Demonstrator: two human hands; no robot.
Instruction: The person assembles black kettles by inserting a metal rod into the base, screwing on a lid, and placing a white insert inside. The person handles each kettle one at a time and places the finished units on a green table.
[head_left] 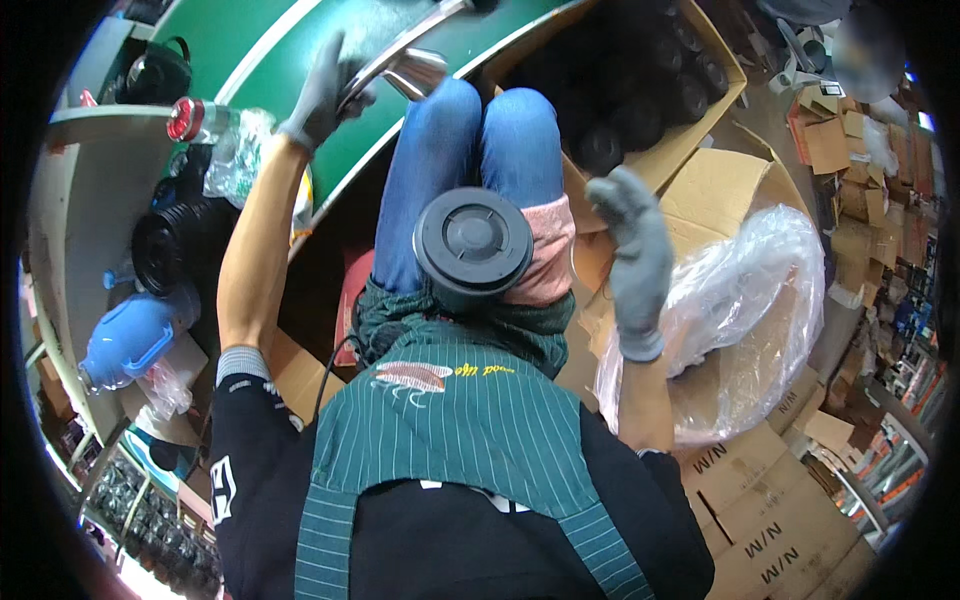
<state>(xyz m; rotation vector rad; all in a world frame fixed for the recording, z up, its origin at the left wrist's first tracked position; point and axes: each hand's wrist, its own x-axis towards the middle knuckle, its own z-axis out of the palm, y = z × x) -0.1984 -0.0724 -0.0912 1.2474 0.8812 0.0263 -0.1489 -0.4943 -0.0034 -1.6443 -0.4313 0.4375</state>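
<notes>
My left hand [325, 98], in a grey glove, is over the edge of the green table. Its fingers close around the lower end of a long, narrow metal piece [405, 45] that slants up to the right. Beside that piece is a shiny metal cup-like part [416, 72]; whether the two are joined I cannot tell. On my lap rests a round black object [473, 240] with a ringed, disc-shaped top. My right hand [635, 262], also gloved in grey, hovers right of my thigh near a cardboard box. Its fingers are loosely bent, with nothing visible in them.
A cardboard box [735, 85] ahead right holds several dark round parts [690, 95]. Clear plastic wrap [770, 270] bulges from another box by my right arm. Taped cartons [770, 510] stand at lower right. Left are a bottle [195, 120] and a blue jug [130, 335].
</notes>
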